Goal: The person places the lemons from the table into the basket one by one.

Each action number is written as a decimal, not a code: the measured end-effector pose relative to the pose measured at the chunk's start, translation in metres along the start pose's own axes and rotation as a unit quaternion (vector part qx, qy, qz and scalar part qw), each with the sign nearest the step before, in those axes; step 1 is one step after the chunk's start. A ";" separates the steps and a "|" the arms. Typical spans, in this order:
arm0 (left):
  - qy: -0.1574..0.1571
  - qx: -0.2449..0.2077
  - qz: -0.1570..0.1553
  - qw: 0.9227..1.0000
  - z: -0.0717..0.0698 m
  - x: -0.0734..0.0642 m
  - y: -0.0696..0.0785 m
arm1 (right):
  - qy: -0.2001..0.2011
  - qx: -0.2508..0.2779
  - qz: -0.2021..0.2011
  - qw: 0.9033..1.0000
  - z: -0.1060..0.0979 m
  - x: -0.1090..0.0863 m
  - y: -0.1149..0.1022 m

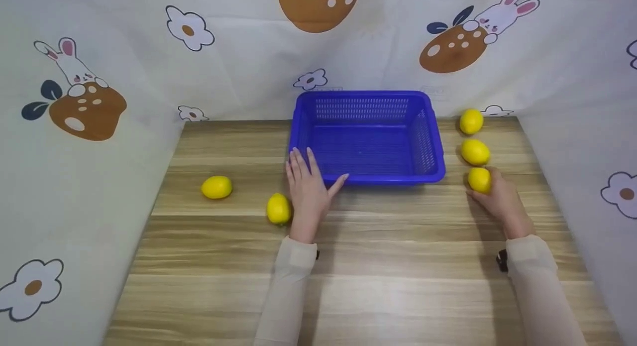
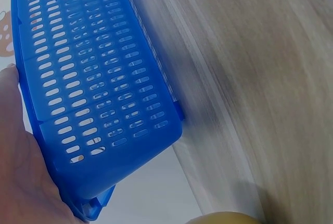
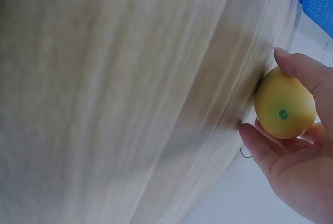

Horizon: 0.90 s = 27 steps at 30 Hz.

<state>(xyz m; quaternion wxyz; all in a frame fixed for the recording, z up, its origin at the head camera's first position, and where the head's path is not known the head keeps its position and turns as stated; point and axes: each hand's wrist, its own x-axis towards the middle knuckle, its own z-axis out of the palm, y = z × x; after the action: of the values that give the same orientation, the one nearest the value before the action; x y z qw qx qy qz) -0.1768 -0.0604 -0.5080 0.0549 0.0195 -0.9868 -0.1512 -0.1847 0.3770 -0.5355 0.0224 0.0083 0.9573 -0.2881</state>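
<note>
Between thumb and fingers of the right hand (image 1: 501,200), nearest lemon (image 1: 479,179): grasped from two opposite sides, probably because of the round shape, so as not to roll out; cannot tell from the right wrist view whether touching the wood or slightly lifted.
Right hand: curled around this lemon, with thumb opposed to fingers.
Middle lemon (image 1: 475,152): just beyond the right hand, very near to the grasped one; contact not possible to tell.
Far lemon (image 1: 471,121): farther beyond the right hand, in a rough row with these two, perhaps arranged for easy reaching from that side.
Left hand (image 1: 309,191): not closed around anything; laid with straight fingers over the left rim, with thumb stretched to the front rim, seemingly for steadying against sliding.
Blue basket (image 1: 388,178): standing upright between and beyond the hands, opening upward, perhaps placed so for access from both sides.
Near-left lemon (image 1: 278,208): just left of the left hand, not held.
Leftmost lemon (image 1: 217,187): well apart, farther left of that hand.
Wooden table (image 1: 398,286): beneath both hands, carrying basket and fruit.
Printed cloth (image 1: 234,77): beyond the hands and along both flanks, maybe as a screen.
</note>
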 end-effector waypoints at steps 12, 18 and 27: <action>-0.008 -0.007 -0.004 1.000 -0.001 0.000 0.000 | 0.018 -0.006 -0.012 1.000 0.001 -0.003 -0.006; -0.004 -0.001 0.000 1.000 -0.001 -0.001 0.000 | 0.025 -0.001 -0.019 1.000 0.001 -0.004 -0.008; 0.000 0.000 0.003 1.000 -0.001 -0.001 0.000 | 0.023 -0.002 -0.018 1.000 -0.002 -0.005 -0.013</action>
<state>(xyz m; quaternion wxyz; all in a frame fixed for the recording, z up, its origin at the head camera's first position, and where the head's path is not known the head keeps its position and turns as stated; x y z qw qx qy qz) -0.1755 -0.0605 -0.5071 0.0550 0.0166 -0.9868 -0.1512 -0.1803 0.3675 -0.5264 -0.0048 -0.0025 0.9581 -0.2865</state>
